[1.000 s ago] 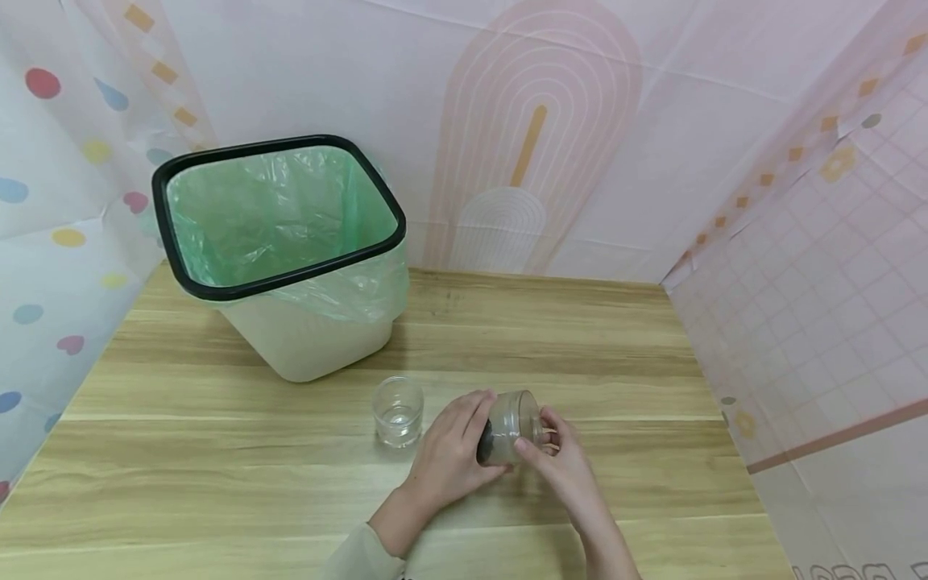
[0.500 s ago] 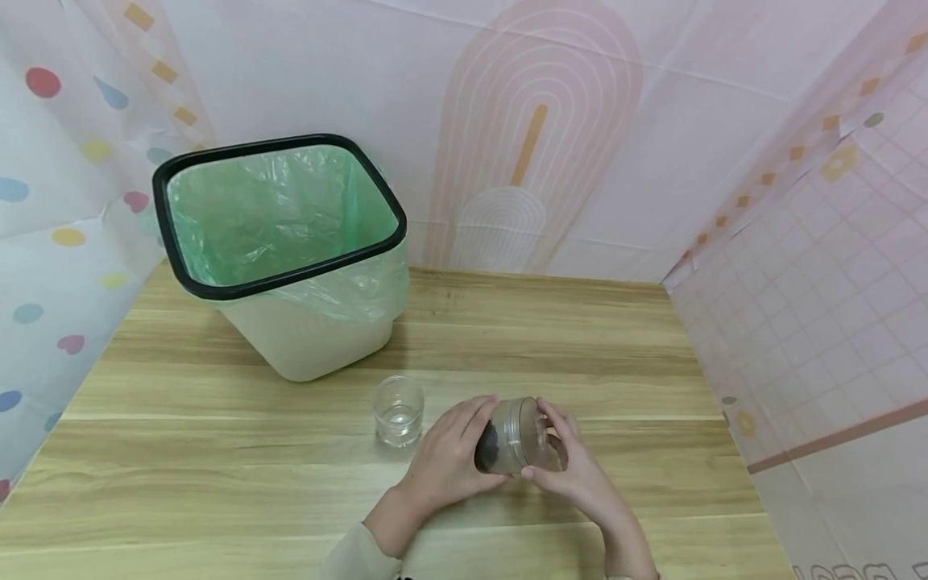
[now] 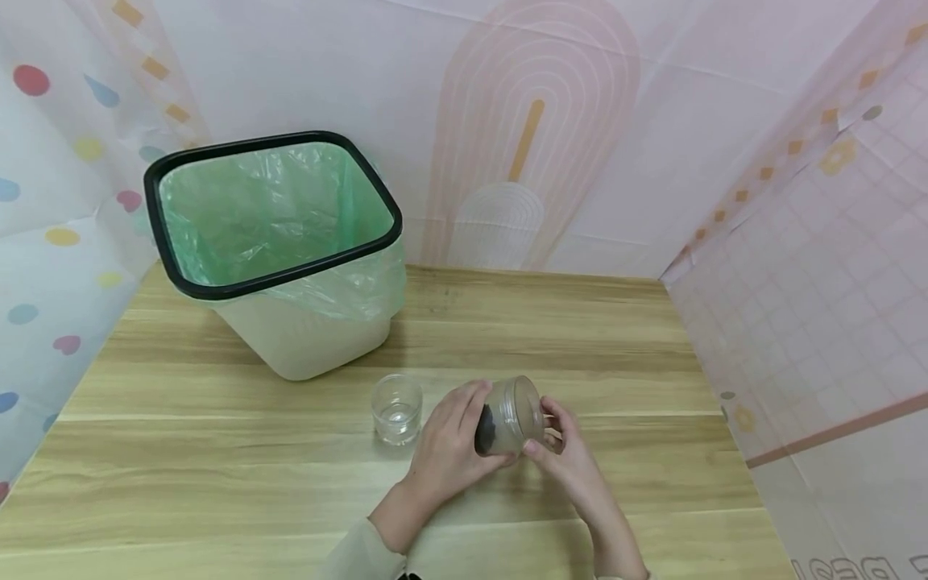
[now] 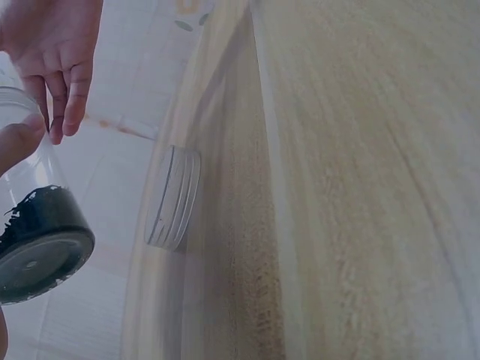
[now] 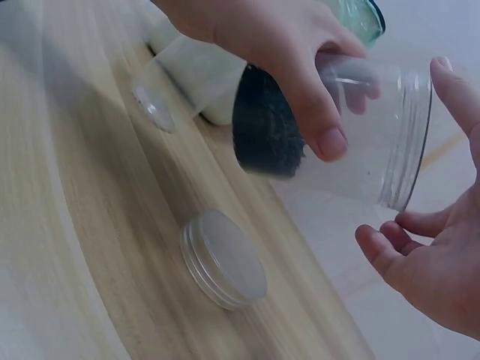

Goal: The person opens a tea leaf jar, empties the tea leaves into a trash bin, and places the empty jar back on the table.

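My left hand (image 3: pixel 451 439) grips a clear jar (image 3: pixel 503 415), tilted on its side with the threaded mouth towards the right. Dark, shredded stuff (image 4: pixel 45 214), its kind unclear, lies packed at the jar's base. Close around the mouth is my right hand (image 3: pixel 573 463), fingers spread and loosely bent; in the right wrist view its fingertips are at the rim, and whether they touch it is hard to tell. A clear round lid (image 5: pixel 223 259) lies on the table below the jar; I cannot make it out in the head view.
To the left of my hands a clear cup (image 3: pixel 397 409) stands on the wooden table (image 3: pixel 217 467). Behind it is a pale bin (image 3: pixel 319 346) with a black rim and a green liner. Patterned sheets (image 3: pixel 326 64) hang along the back and sides.
The jar has turned a little in my left hand and risen slightly. My right hand shifted around the jar's mouth, closing about it half a second ago and drawing slightly back now.
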